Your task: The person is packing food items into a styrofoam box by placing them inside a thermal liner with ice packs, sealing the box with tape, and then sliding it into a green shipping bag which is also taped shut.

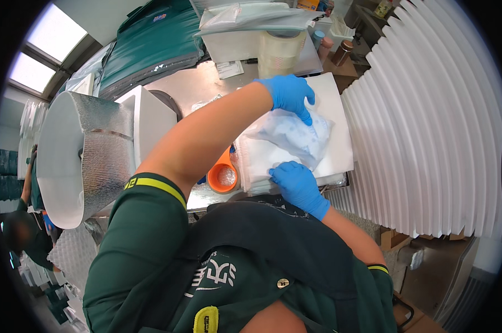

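Observation:
A translucent white plastic bag with pale blue contents (294, 133) lies on a stack of white sheets or pouches (338, 125). My left hand (290, 98), in a blue glove, rests over the bag's far side, fingers apart and fingertips touching it. My right hand (298, 187), also blue-gloved, is at the near edge of the stack, its fingers curled against the white material; whether they pinch it is hidden. Left of the stack lies an orange tape dispenser (223, 172), partly behind my left forearm.
Clear tape rolls (279, 54) stand beyond the stack beside a white bin (230, 43). A white foam box (151, 120) and a silver-lined insulating sleeve (107, 154) are at left. White corrugated foam sheets (425, 137) rise at right. Another person (30, 237) is at far left.

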The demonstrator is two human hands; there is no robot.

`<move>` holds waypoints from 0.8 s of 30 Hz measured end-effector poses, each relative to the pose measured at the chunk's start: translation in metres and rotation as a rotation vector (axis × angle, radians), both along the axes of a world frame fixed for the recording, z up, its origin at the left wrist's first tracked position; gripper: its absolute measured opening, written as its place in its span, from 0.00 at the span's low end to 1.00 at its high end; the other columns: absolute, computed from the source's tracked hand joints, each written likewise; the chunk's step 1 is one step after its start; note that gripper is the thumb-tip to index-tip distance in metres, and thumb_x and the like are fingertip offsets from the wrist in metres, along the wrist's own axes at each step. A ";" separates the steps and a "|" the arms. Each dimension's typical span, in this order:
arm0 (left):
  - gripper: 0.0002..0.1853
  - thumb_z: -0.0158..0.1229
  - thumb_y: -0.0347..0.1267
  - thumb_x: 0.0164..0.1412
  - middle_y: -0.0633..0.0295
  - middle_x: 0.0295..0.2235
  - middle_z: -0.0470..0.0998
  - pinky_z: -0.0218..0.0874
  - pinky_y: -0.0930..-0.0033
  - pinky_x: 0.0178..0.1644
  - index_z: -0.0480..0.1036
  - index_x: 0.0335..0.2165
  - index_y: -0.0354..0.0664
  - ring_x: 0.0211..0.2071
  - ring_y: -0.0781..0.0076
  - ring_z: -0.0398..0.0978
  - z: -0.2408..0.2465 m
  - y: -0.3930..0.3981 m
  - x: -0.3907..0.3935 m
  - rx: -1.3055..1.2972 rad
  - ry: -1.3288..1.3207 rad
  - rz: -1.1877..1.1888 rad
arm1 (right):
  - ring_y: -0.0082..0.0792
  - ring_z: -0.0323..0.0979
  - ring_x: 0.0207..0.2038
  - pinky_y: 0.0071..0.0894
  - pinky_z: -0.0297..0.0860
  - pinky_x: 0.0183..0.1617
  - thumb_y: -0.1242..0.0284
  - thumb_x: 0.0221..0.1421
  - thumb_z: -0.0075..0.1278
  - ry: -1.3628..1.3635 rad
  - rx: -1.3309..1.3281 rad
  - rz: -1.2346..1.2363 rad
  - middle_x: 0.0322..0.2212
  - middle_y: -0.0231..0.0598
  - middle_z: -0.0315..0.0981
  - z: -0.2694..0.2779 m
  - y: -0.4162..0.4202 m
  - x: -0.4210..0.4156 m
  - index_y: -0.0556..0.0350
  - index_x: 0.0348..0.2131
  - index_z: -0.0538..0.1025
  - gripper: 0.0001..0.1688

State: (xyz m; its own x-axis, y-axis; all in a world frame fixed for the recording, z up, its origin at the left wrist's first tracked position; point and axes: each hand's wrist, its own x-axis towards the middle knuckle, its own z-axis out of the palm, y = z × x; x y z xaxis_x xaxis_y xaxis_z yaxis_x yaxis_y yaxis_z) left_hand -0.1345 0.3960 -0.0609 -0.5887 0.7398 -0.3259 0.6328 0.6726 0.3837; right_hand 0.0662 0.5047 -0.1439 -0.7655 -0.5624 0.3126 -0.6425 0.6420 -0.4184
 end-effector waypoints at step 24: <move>0.37 0.65 0.52 0.43 0.48 0.50 0.68 0.57 0.61 0.56 0.71 0.48 0.43 0.51 0.53 0.66 -0.035 -0.036 0.025 0.428 -0.302 0.366 | 0.41 0.68 0.29 0.36 0.64 0.35 0.72 0.48 0.56 -0.507 -0.469 -0.108 0.24 0.41 0.70 0.039 -0.001 -0.019 0.58 0.27 0.77 0.07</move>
